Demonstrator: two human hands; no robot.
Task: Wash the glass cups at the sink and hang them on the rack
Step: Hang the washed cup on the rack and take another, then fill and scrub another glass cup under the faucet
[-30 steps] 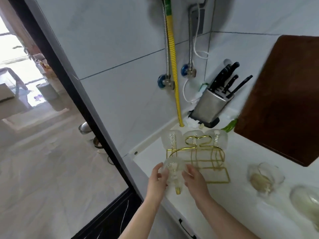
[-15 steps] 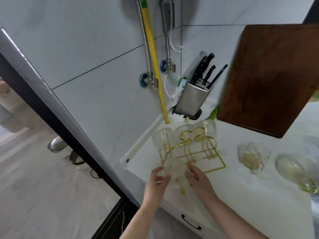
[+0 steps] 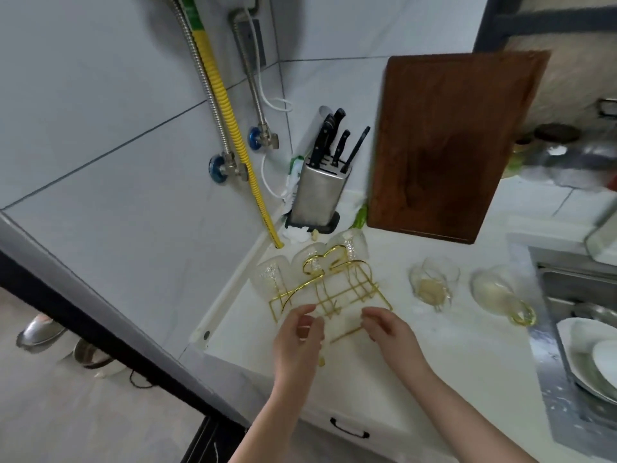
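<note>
A gold wire rack (image 3: 337,289) stands on the white counter (image 3: 444,369). Three glass cups hang upside down at its back, the left one (image 3: 271,276) nearest the wall. Between my hands, at the rack's front edge, is a faint clear glass cup (image 3: 337,324) with a gold handle below it. My left hand (image 3: 297,339) curls on its left side and my right hand (image 3: 389,332) cups its right side. Two more glass cups (image 3: 434,287) (image 3: 499,295) lie on the counter to the right.
A steel sink (image 3: 581,289) with white plates (image 3: 597,355) is at the right edge. A knife block (image 3: 320,192), a brown cutting board (image 3: 447,142) and a yellow hose (image 3: 230,128) stand along the wall. A drawer handle (image 3: 349,431) is below the counter edge.
The view has swung to the right, bringing the sink into sight. My hands have stayed at the rack's front and now sit a little wider apart around the cup.
</note>
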